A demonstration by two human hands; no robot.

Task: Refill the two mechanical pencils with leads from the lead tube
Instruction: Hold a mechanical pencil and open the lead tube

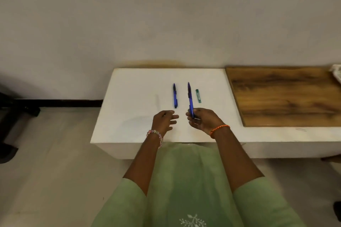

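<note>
Pencil (190, 98) in my right hand (202, 120), gripped by its near end, tip pointing away for opening; my left hand (164, 120) hovers loosely open, empty. Second pencil (175, 96) and green lead tube (198, 96) lie on the white table (132, 97), flanking it.

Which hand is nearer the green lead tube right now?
Right. The right hand, holding a blue pencil, sits just below the lead tube; the left hand is farther, down-left past both pencils.
</note>
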